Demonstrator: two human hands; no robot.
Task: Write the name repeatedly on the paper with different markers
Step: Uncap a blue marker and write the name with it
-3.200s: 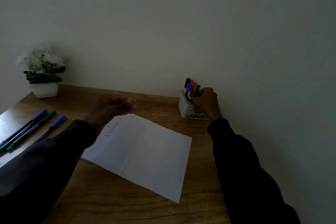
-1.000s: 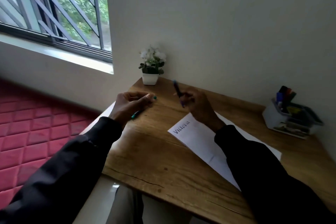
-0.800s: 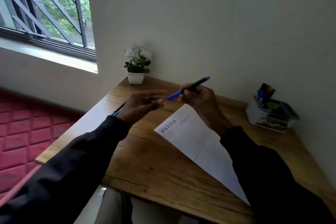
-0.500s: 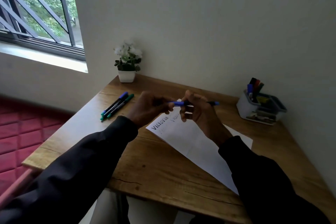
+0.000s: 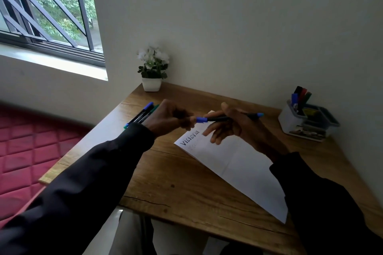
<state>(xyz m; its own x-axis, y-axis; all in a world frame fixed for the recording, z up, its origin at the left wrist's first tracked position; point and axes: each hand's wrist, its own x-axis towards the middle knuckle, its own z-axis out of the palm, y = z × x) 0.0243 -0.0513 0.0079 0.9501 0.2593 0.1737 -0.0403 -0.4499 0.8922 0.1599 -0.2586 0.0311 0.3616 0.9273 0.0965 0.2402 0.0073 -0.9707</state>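
Fingers: the left fingers (image 5: 187,120) were curled and pinching the blue cap (image 5: 200,119). The right fingers (image 5: 214,133) were split: the upper ones gripped the barrel, the lower ones hung spread and loose beneath it.
Risk, near: the paper (image 5: 238,168) lay unweighted and slantwise, with its near corner close to the front edge of the desk (image 5: 176,184) in the lower right. A brush from the right sleeve (image 5: 323,203) could have slid it askew or off.
Risk, at the hands: the cap seemed about to be pulled. A sudden release could have jerked the nib across a finger or the sheet, or sent the cap flying.
Risk, on the page: "Victoria" (image 5: 189,138) and the fainter writing under it sat right below the hands, so a dropped open pen could have marked them.
Left hand (image 5: 165,119): raised above the desk at frame centre, knuckles up, reaching rightward.
Right hand (image 5: 236,128): opposite it, thumb upright, holding the blue marker (image 5: 224,118) level over the paper's far end.
Task's thing: the marker was in the air between both hands, touching nothing else.
Farther left: the spare markers (image 5: 143,114) lay together on the desk behind the left wrist.
Farther right: the marker holder (image 5: 306,123) stood by the wall, well apart.
Farthest: the potted plant (image 5: 152,70) stood at the back corner.
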